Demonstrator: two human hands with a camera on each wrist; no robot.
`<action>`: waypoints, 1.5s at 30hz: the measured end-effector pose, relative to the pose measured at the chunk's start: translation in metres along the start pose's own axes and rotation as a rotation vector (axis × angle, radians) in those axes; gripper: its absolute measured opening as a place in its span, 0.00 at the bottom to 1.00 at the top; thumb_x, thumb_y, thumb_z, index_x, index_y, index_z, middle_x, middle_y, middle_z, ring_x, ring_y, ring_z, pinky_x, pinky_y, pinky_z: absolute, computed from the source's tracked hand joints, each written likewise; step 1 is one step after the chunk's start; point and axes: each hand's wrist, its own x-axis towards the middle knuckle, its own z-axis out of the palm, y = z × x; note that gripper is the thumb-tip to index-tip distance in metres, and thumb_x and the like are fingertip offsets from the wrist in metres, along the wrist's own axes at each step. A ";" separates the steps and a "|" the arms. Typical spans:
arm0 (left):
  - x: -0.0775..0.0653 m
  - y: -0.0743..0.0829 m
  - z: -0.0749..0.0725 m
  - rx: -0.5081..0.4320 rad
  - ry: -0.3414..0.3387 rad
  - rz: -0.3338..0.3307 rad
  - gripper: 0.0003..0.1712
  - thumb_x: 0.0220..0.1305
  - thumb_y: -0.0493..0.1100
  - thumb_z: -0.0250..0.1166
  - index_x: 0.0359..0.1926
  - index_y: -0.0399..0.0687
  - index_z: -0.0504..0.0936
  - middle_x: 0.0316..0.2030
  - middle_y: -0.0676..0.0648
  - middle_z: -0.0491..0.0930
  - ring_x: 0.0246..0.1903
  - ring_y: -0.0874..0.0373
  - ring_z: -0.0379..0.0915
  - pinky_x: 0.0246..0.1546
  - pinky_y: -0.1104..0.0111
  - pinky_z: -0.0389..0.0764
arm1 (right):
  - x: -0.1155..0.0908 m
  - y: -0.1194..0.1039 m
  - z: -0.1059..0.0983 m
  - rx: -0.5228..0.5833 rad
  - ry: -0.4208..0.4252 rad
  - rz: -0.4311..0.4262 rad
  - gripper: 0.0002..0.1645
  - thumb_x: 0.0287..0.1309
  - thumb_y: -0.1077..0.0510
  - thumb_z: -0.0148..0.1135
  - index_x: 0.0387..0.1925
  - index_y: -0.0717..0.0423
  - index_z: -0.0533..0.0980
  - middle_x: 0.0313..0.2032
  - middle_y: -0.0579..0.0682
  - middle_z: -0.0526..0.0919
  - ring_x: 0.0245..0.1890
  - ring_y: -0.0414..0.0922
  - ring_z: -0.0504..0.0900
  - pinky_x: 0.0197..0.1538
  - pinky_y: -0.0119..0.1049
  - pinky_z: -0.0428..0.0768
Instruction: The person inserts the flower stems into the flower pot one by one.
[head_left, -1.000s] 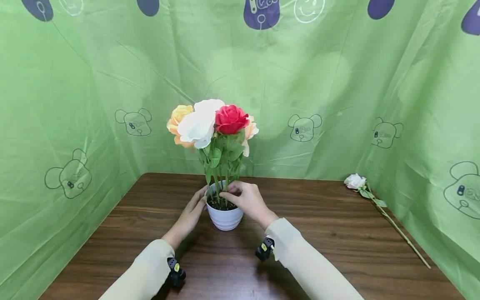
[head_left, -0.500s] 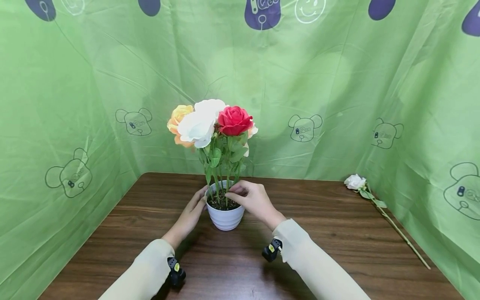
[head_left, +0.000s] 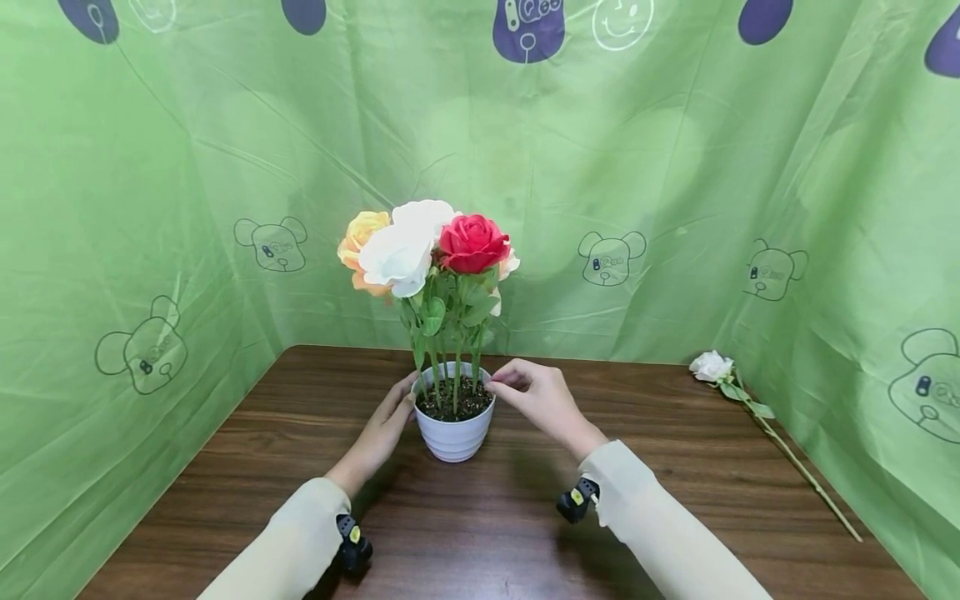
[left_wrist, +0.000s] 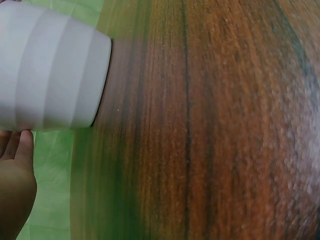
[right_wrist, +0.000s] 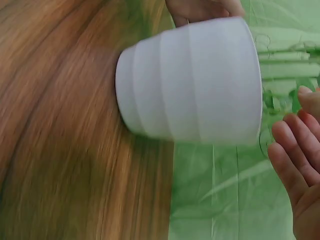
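A white ribbed flower pot (head_left: 454,439) full of dark soil (head_left: 465,398) stands upright on the wooden table. Rising from the soil are artificial roses: a red rose (head_left: 474,243) at front right, white roses (head_left: 397,254), an orange-yellow rose (head_left: 365,242) at left and a pale peach one (head_left: 508,263) partly behind the red. My left hand (head_left: 382,429) rests against the pot's left side with fairly straight fingers, which also touch the wall in the left wrist view. Just at the rim's right is my right hand (head_left: 542,400), thumb and forefinger close together, holding nothing visible.
A single white rose (head_left: 711,367) with a long stem (head_left: 802,462) lies on the table (head_left: 652,467) at the right. Green printed cloth (head_left: 525,150) encloses the table at the back and both sides.
My right hand has let go of the red rose's stem and drawn right to the pot's rim. The red rose leans slightly further right. My left hand has stayed at the pot.
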 end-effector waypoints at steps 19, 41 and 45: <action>0.000 0.001 0.000 0.002 -0.001 -0.010 0.29 0.83 0.48 0.43 0.78 0.45 0.54 0.76 0.38 0.53 0.73 0.46 0.50 0.70 0.53 0.60 | -0.036 0.061 -0.066 -0.147 0.033 0.134 0.09 0.59 0.46 0.72 0.35 0.44 0.84 0.31 0.37 0.87 0.31 0.36 0.84 0.35 0.35 0.82; 0.000 -0.001 0.000 -0.003 -0.004 0.008 0.29 0.83 0.47 0.43 0.78 0.45 0.54 0.75 0.37 0.53 0.73 0.46 0.50 0.70 0.53 0.60 | -0.118 0.156 -0.168 -0.465 0.125 0.270 0.13 0.63 0.46 0.69 0.37 0.50 0.85 0.31 0.45 0.88 0.33 0.44 0.83 0.37 0.42 0.78; 0.000 0.000 0.000 0.004 -0.003 0.012 0.29 0.83 0.48 0.43 0.78 0.45 0.54 0.75 0.37 0.53 0.73 0.45 0.50 0.70 0.52 0.61 | -0.137 0.170 -0.193 -0.510 0.138 0.316 0.15 0.63 0.45 0.69 0.37 0.53 0.85 0.32 0.50 0.88 0.34 0.49 0.84 0.37 0.45 0.77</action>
